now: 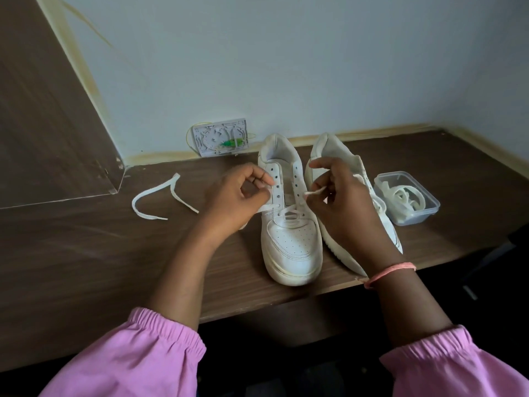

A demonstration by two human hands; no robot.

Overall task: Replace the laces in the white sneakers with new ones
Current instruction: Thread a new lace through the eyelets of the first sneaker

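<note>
Near the surface's front edge, the left sneaker [290, 224] lies lengthwise, toe toward the person, heel toward the wall. The left hand [234, 196] pinches one lace end; the right hand [340, 207] pinches the frayed lace tip [315, 191]. That fraying may snag at an eyelet, and uneven pulling could leave the ends lopsided.

Tabletop [86, 253]: dark wood-grain laminate, matt, scuffed. Left sneaker [290, 245]: white smooth leather-like upper, perforated toe, slight sheen, rubbery sole. Loose lace [151, 202]: flat woven cloth. Container [426, 207]: clear glossy plastic. Sleeves [143, 359]: pink matt cloth. Wall [286, 67]: matt paint.
</note>
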